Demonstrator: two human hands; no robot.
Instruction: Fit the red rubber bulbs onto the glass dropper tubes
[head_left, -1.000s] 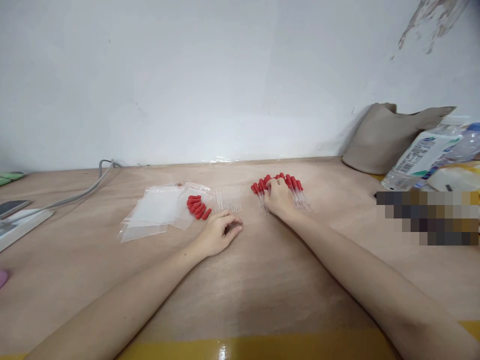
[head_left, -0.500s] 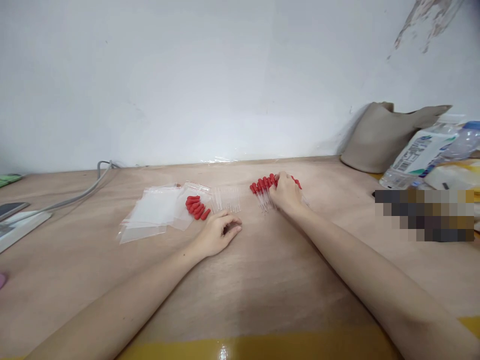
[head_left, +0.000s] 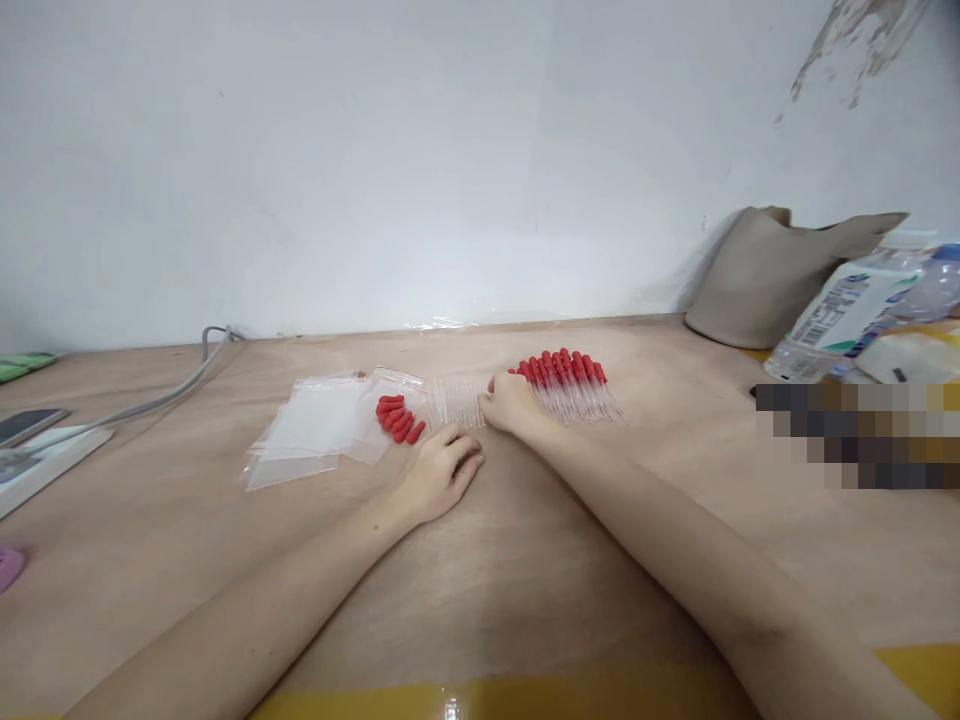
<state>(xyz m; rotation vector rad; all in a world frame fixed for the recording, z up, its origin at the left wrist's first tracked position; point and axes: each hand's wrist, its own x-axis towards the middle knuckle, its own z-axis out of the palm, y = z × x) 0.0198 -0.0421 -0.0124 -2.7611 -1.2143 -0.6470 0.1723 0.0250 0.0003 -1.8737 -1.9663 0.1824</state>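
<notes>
My right hand (head_left: 514, 403) is closed, its fingertips down at the right end of a row of thin clear tubes (head_left: 454, 402). What it pinches, if anything, is hidden behind the fingers. To its right lies a row of droppers (head_left: 574, 385), clear tubes with red rubber bulbs on their far ends. My left hand (head_left: 444, 470) rests on the table just in front of the bare tubes, fingers loosely bent and the thumb apart, holding nothing that I can see. Beyond its wrist, a small heap of loose red rubber bulbs (head_left: 397, 417) lies on a clear bag.
Clear zip bags (head_left: 300, 430) lie overlapping at the left. A grey cable (head_left: 172, 392), a phone (head_left: 30, 425) and a white box (head_left: 60, 462) are farther left. At the back right stand a beige container (head_left: 772, 280) and a plastic bottle (head_left: 847, 310) against the wall.
My right hand has moved left from the row of droppers to the bare tubes, uncovering more of the droppers. My left hand has stayed nearly in place, and the view has shifted slightly.
</notes>
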